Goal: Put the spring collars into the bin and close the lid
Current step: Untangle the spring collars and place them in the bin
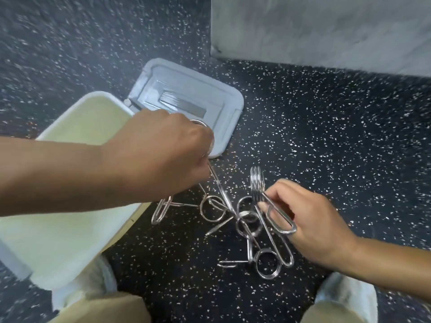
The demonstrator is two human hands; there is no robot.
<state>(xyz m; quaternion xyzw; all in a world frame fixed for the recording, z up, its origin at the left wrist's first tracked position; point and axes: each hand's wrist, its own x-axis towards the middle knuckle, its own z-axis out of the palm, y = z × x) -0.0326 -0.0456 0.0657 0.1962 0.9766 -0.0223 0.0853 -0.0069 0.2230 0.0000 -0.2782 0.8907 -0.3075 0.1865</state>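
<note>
Several chrome spring collars (242, 220) lie tangled on the speckled black floor in the middle of the view. My left hand (163, 155) is closed on one collar (218, 183), whose coil shows above my knuckles and whose handle hangs down toward the pile. My right hand (310, 220) grips another collar (277, 214) by its looped handle, coil upward. The pale yellow-white bin (77, 234) stands open at the left, partly hidden by my left forearm. Its grey lid (229, 99) hangs open behind it.
A grey wall or panel (326, 31) rises at the top right. My knees in tan trousers and light shoes (347, 297) frame the bottom edge. The dark speckled floor (326, 136) stretches to the right of the pile.
</note>
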